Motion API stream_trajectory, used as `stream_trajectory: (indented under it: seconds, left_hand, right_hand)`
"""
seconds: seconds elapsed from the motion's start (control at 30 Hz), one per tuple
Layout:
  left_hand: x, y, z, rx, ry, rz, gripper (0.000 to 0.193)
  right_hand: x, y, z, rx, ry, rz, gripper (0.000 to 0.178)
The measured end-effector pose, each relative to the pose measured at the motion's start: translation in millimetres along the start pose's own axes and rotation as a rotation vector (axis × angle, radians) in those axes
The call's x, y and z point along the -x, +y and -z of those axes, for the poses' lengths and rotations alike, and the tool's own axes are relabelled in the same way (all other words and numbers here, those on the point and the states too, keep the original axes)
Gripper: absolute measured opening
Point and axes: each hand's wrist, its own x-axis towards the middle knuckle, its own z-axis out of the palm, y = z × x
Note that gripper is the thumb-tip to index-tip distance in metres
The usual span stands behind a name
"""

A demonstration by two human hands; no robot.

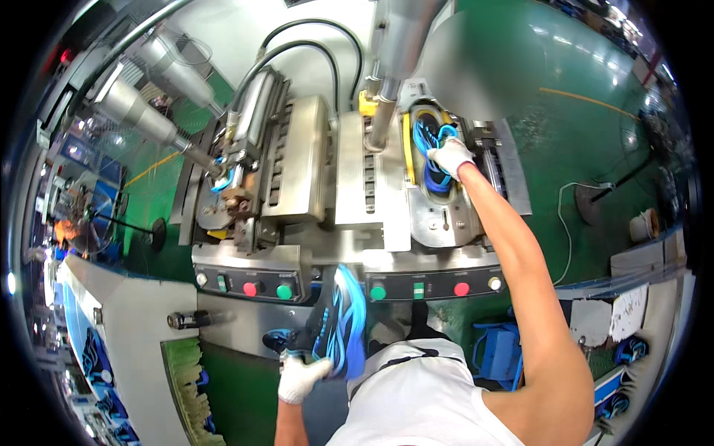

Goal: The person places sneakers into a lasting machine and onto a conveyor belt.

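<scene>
My right hand [451, 157], in a white glove, reaches far forward with its fingers closed on the edge of a blue and black shoe upper [437, 178]. That upper sits in the right-hand station of a metal machine [296, 160], beside a yellow strip. Low in front of the machine, my gloved left hand [301, 379] grips another blue and black shoe upper [343, 323], slightly blurred. Part of a dark shoe piece with blue trim [279, 340] shows just beyond the left hand. A bit of blue shoe [219, 177] is partly hidden in the left-hand station.
Two control panels with red buttons [461, 289] and green buttons [284, 291] line the machine's front. Thick metal cylinders [398, 52] and black hoses [312, 26] rise over it. Shoe uppers [97, 357] lie at the far left. A blue stool [498, 355] stands at lower right.
</scene>
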Motion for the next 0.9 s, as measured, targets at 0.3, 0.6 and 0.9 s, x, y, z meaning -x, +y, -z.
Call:
stream_trajectory:
  seconds: [0.3, 0.6, 0.9]
  left_hand:
    - [125.8, -207.0, -22.7, 0.269, 0.838, 0.886, 0.036]
    - [-8.9, -322.2, -99.3, 0.520, 0.962, 0.926, 0.080]
    - [52.8, -375.4, -22.0, 0.401, 0.222, 0.438, 0.101]
  right_hand:
    - [-38.5, 28.1, -56.6, 0.154, 0.083, 0.138, 0.043]
    - [84.7, -41.5, -25.2, 0.075, -0.044, 0.432, 0.064]
    - [328.1, -0.4, -219.0, 1.045, -0.130, 0.774, 0.105]
